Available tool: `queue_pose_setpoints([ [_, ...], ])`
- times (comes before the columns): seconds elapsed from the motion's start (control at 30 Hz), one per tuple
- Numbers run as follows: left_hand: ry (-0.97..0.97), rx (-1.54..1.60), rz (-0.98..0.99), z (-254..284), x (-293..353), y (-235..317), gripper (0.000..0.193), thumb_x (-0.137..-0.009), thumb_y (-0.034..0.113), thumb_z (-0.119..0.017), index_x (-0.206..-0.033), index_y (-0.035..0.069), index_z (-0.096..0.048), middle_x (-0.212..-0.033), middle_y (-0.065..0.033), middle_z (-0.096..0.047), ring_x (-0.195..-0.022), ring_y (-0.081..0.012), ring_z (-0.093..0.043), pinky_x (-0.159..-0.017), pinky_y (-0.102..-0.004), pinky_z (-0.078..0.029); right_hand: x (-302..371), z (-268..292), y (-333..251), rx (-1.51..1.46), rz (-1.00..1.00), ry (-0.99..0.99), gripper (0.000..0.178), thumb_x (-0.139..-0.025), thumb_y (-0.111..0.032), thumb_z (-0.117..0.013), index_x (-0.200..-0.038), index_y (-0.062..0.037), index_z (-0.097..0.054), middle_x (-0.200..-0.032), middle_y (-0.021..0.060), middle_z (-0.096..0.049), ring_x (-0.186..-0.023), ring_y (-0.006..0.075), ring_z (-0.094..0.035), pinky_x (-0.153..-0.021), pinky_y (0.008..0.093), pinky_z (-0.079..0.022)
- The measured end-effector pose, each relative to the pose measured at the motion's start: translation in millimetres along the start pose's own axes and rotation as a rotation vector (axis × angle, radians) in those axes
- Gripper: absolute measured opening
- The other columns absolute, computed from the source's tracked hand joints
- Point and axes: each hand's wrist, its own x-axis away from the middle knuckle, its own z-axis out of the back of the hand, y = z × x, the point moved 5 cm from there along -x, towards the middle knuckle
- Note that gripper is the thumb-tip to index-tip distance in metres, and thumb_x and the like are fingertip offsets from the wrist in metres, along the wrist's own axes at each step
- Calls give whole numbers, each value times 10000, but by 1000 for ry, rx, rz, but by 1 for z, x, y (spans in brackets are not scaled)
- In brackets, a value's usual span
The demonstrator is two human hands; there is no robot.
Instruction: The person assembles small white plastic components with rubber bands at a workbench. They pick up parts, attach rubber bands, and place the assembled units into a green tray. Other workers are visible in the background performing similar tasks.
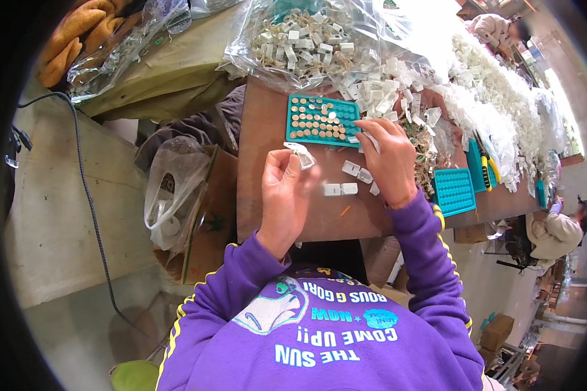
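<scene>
Between the thumb and fingers of my left hand point(285, 195) is a small white plastic case point(300, 155), tilted, with its flap apart. My right hand point(391, 156) reaches over the right edge of a green tray point(290, 117), its thumb and forefinger a little apart; whether they touch a disc is hard to see. Rows of small round metal discs point(316, 118), like button cells, lie in the tray's hollows. Below it on the brown tabletop point(274, 221) rest several white cases point(350, 168), close to both hands.
A clear bag point(241, 49) of white cases with thin wires stands behind the tray. Loose white cases point(378, 91) heap up to the right. Another green tray point(454, 192) and yellow-handled pliers point(486, 166) lie there. A box with a plastic bag point(176, 195) stands left. Two people work farther off.
</scene>
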Motion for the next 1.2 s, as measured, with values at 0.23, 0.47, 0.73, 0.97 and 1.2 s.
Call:
queue_pose_setpoints([
  [0.23,65,-82,49,2,5,3,89,-1013,164,-499,-1030,78,-482,-933,-49,-572,-643,-45,-428,-558,-179,-370,-21,-44,19,34,90,-233,90,-803,-112,-665,-879,-66,-682,-834,99,-629,-849,305,-608,-748,399,-502],
  [0.47,44,-83,127,-5,6,2,107,-1014,175,-499,-1040,75,-473,-961,-66,-581,-650,-52,-435,-549,-170,-367,-24,-48,21,61,167,-293,62,-807,-94,-640,-857,-56,-643,-836,107,-631,-855,307,-607,-757,403,-504],
  [0.73,33,-89,239,-11,6,-4,134,-1012,188,-502,-1094,88,-466,-1017,-98,-601,-672,-61,-460,-512,-151,-357,-28,-49,31,-187,17,-196,76,-774,-22,-629,-846,-47,-633,-802,120,-624,-754,314,-630,-678,393,-513],
  [0.97,-74,-73,201,-10,4,-4,137,-1016,191,-492,-1116,101,-466,-1026,-87,-611,-582,-28,-373,-481,-149,-305,-35,-51,31,-171,88,-227,73,-797,-53,-633,-854,-62,-677,-817,107,-639,-731,322,-646,-660,394,-521],
  [1.2,12,-63,217,-12,6,-1,161,-1009,192,-506,-1137,102,-465,-1019,-84,-609,-647,-44,-435,-528,-159,-352,-35,-56,21,-23,112,-323,88,-819,-76,-630,-868,-63,-702,-821,111,-647,-731,318,-645,-657,378,-525],
])
